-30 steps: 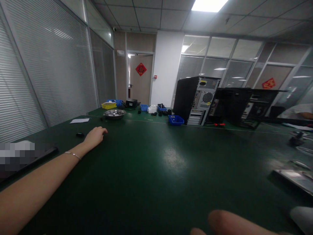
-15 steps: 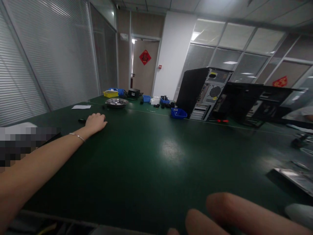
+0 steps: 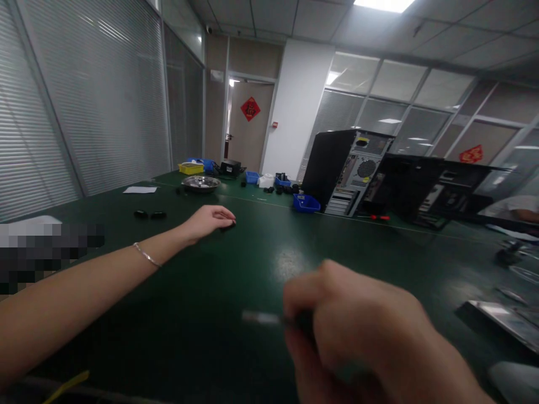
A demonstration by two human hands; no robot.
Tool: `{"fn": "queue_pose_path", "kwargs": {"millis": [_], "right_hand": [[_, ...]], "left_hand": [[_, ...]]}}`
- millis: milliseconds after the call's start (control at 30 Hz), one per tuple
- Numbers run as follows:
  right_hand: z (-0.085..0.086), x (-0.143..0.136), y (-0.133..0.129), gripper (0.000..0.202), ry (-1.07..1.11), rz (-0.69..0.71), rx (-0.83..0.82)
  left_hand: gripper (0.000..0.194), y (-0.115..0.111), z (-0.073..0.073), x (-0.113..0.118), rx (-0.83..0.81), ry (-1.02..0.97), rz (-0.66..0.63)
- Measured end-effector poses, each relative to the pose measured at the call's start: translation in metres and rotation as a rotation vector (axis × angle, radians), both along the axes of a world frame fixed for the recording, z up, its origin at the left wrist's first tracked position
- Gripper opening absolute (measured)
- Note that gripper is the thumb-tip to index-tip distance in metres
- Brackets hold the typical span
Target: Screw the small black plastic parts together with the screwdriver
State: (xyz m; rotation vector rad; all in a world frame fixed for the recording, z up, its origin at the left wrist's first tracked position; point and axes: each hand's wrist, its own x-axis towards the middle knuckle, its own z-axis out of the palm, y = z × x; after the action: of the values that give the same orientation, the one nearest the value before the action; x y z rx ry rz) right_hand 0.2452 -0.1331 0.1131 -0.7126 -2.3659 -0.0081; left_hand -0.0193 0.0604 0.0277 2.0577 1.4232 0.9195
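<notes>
My left hand (image 3: 209,220), with a bracelet on its wrist, reaches across the green table. Its fingers are closed on a small black piece (image 3: 228,225) at the tabletop. Two similar dark pieces (image 3: 158,215) lie on the table left of that hand. Large in the foreground, my right hand (image 3: 357,320) is wrapped round a thin tool, its metal shaft (image 3: 263,318) pointing left. Motion blurs the tool and the fingers cover most of its dark handle; it looks like a screwdriver.
A steel bowl (image 3: 201,183) and a white paper (image 3: 140,190) lie far left. Blue bins (image 3: 306,203) and a black computer tower (image 3: 332,171) stand at the back. A metal panel (image 3: 505,320) lies at right; another person's arm (image 3: 524,213) shows beyond.
My left hand has moved right, now with the small black piece, uncovering another dark piece behind it. My right hand has risen into view, closed round the thin tool.
</notes>
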Motion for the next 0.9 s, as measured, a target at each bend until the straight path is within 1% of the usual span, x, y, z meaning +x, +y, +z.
{"fn": "queue_pose_path", "kwargs": {"millis": [33,67,100,133,200,267,300,333,367,433,500,567,667,767,900], "right_hand": [[-0.005,0.0,0.015,0.006,0.055,-0.027,-0.042],[-0.013,0.002,0.032,0.005,0.115,-0.055,-0.092],[-0.023,0.004,0.05,0.005,0.17,-0.081,-0.144],[-0.036,0.008,0.068,0.006,0.213,-0.102,-0.187],[-0.068,0.017,0.102,0.005,0.231,-0.157,-0.295],[-0.096,0.026,0.127,0.003,0.198,-0.202,-0.415],[-0.107,0.029,0.136,0.003,0.161,-0.211,-0.461],[-0.115,0.031,0.14,0.003,0.143,-0.232,-0.468],[-0.12,0.031,0.142,0.003,0.127,-0.236,-0.466],[-0.12,0.029,0.138,0.005,0.078,-0.195,-0.452],[-0.115,0.026,0.131,0.009,0.014,-0.162,-0.423],[-0.109,0.024,0.124,0.012,-0.017,-0.164,-0.412],[-0.104,0.026,0.12,0.015,-0.019,-0.185,-0.429],[-0.104,0.03,0.12,0.017,-0.034,-0.179,-0.451],[-0.103,0.032,0.121,0.017,-0.066,-0.18,-0.47]], "left_hand": [[0.028,-0.01,0.001,0.019,-0.11,-0.165,-0.146],[0.027,-0.02,0.002,0.037,-0.19,-0.26,-0.25],[0.025,-0.029,0.0,0.053,-0.243,-0.303,-0.333],[0.023,-0.038,-0.002,0.065,-0.261,-0.312,-0.387],[0.018,-0.049,-0.01,0.081,-0.255,-0.224,-0.438],[0.017,-0.054,-0.02,0.087,-0.211,-0.14,-0.43],[0.017,-0.054,-0.025,0.087,-0.194,-0.119,-0.416],[0.018,-0.054,-0.028,0.086,-0.173,-0.104,-0.403],[0.02,-0.053,-0.031,0.085,-0.149,-0.084,-0.392],[0.026,-0.053,-0.033,0.08,-0.082,-0.028,-0.381],[0.029,-0.053,-0.032,0.076,-0.016,0.031,-0.388],[0.027,-0.054,-0.03,0.072,0.008,0.06,-0.403],[0.031,-0.055,-0.029,0.067,0.028,0.095,-0.406],[0.025,-0.054,-0.03,0.067,0.066,0.126,-0.369],[0.02,-0.052,-0.033,0.069,0.076,0.097,-0.324]]}}
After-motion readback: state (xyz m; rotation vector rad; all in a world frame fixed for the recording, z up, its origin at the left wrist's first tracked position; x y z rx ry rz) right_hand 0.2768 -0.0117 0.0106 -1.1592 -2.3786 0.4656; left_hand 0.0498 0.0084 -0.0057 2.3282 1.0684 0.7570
